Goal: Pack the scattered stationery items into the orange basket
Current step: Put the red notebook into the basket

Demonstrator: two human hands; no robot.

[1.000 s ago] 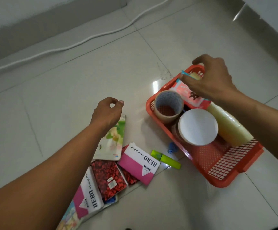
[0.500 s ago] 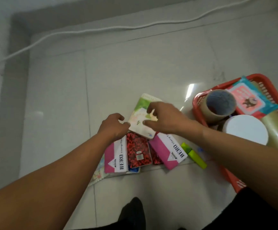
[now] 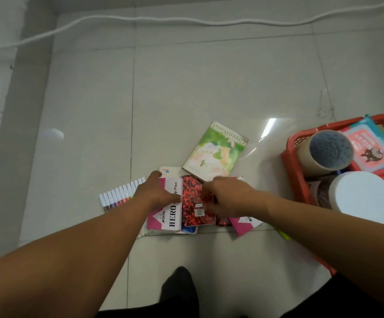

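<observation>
Both hands gather the floor pile: the left hand (image 3: 157,194) lies flat with fingers spread on the pink-and-white cardboard stamp pad box (image 3: 168,211), the right hand (image 3: 226,196) pinches the red-and-black speckled notebook (image 3: 192,204) between them, and next I think they must lift it to the orange plastic basket (image 3: 294,180) on the right.

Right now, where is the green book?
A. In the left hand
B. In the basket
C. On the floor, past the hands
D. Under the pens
C. The green book lies flat on the floor tiles beyond both hands, outside the basket.

light: soft, even | glare: white streak on floor tiles (image 3: 269,130) beyond right hand (image 3: 226,196) | blur: slight motion-softness | edges: wide-angle bowing
</observation>
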